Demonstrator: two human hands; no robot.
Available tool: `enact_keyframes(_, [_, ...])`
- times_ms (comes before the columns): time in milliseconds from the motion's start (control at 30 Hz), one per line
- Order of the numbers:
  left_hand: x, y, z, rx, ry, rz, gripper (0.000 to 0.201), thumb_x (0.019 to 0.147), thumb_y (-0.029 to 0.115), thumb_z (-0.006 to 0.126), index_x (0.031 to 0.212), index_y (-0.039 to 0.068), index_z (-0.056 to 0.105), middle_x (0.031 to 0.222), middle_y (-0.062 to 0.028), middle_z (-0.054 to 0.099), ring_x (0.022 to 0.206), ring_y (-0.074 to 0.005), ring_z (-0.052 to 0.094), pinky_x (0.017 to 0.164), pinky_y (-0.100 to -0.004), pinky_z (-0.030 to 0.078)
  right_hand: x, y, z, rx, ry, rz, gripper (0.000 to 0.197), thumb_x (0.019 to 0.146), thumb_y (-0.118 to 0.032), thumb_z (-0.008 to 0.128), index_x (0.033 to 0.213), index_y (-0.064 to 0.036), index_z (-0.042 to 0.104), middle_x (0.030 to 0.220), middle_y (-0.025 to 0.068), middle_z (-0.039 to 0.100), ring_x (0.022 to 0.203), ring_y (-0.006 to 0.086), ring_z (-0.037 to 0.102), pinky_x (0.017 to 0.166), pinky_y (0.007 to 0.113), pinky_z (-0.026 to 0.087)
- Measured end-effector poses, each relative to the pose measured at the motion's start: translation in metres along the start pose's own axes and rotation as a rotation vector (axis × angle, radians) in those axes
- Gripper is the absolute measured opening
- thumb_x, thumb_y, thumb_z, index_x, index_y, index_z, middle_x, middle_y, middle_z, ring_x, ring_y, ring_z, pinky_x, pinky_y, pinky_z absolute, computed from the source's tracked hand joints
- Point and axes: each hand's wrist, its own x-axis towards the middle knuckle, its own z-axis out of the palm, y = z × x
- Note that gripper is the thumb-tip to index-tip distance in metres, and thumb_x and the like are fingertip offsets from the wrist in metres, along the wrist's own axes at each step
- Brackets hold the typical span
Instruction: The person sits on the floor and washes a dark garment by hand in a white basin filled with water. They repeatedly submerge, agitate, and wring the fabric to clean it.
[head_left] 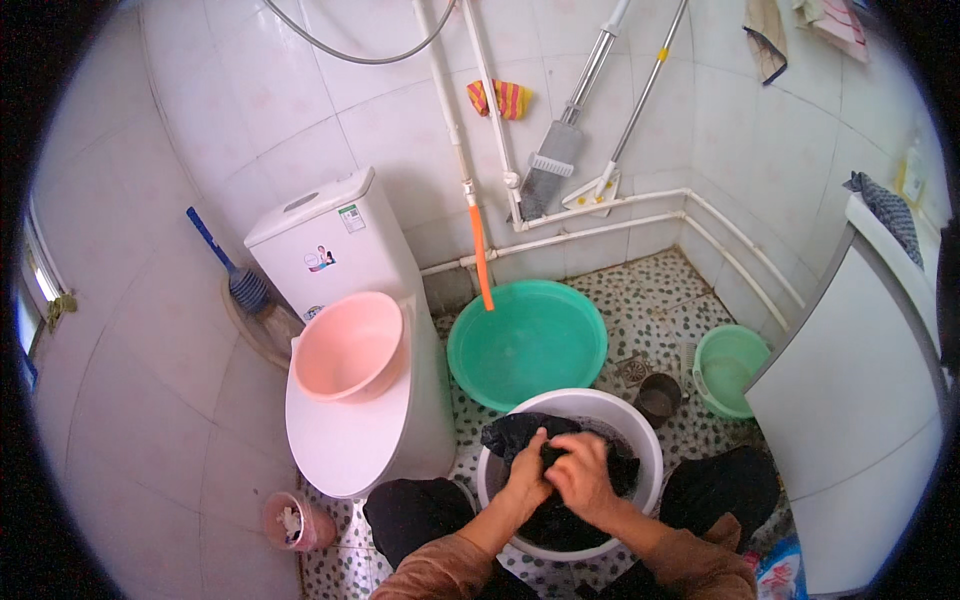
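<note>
A white basin (pixel 650 470) of dark water stands on the floor between my knees. Wet black cloth (pixel 515 431) is bunched over its far left side, and more dark fabric lies in the water. My left hand (pixel 526 474) grips the bunched cloth above the basin, thumb on top. Close against it, my right hand (pixel 583 477) has its fingers curled onto the same cloth; their tips are partly hidden and slightly blurred. Just beyond the basin is a large green tub (pixel 530 345) holding water, with an orange hose (pixel 481 260) hanging over its rim.
A pink basin (pixel 350 345) sits on the closed toilet lid (pixel 335 440) to the left. Right of the white basin are a dark cup (pixel 659 398), a light green bucket (pixel 732 370) and a cabinet (pixel 850 400). A pink bin (pixel 299 522) stands at lower left. Mops (pixel 550 165) lean on the wall.
</note>
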Motion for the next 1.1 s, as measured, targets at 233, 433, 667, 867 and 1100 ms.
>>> enact_keyframes(233, [-0.022,-0.008,0.018,-0.024,-0.008,-0.081,0.038,0.096,0.039,0.065,0.121,0.011,0.066,0.118,-0.0066,0.067,0.108,-0.0277,0.061,0.095,-0.0495,0.046,0.014,0.038,-0.009,-0.247,0.146,0.242,0.016,0.082,-0.010,0.072,0.090,-0.0040,0.060,0.121,0.0141,0.059,0.112,0.0375,0.049,0.095,0.052,0.040])
enact_keyframes(433, [-0.013,0.002,0.012,-0.117,0.027,-0.041,0.025,0.099,0.036,0.063,0.091,0.012,0.058,0.086,-0.0042,0.060,0.081,-0.0212,0.060,0.071,-0.0381,0.051,0.000,0.003,-0.004,-0.009,0.047,0.074,0.017,0.082,-0.013,0.073,0.088,-0.0041,0.060,0.122,0.0121,0.059,0.113,0.0370,0.051,0.100,0.049,0.039])
enact_keyframes(667, [-0.024,-0.001,0.016,-0.048,0.063,-0.096,0.021,0.098,0.034,0.063,0.091,0.014,0.062,0.097,-0.0035,0.064,0.090,-0.0223,0.060,0.084,-0.0422,0.051,-0.003,0.009,0.001,-0.100,0.071,0.124,0.019,0.077,-0.012,0.076,0.086,-0.0053,0.061,0.126,0.0109,0.058,0.115,0.0366,0.050,0.099,0.051,0.038])
enact_keyframes(867, [-0.030,0.005,0.026,-0.091,0.037,-0.077,0.025,0.096,0.032,0.064,0.112,0.012,0.066,0.111,-0.0077,0.069,0.099,-0.0258,0.066,0.085,-0.0445,0.054,0.002,0.026,-0.003,-0.054,0.119,0.167,0.017,0.081,-0.011,0.074,0.085,-0.0045,0.059,0.124,0.0136,0.058,0.114,0.0386,0.049,0.098,0.051,0.038])
enact_keyframes(1100, [0.012,-0.010,-0.019,-0.235,-0.060,-0.028,0.021,0.099,0.033,0.060,0.098,0.012,0.062,0.099,-0.0058,0.066,0.090,-0.0245,0.063,0.083,-0.0454,0.054,0.007,-0.002,0.000,-0.121,-0.025,-0.035,0.014,0.077,-0.013,0.074,0.083,-0.0063,0.064,0.125,0.0107,0.060,0.115,0.0346,0.053,0.099,0.049,0.038])
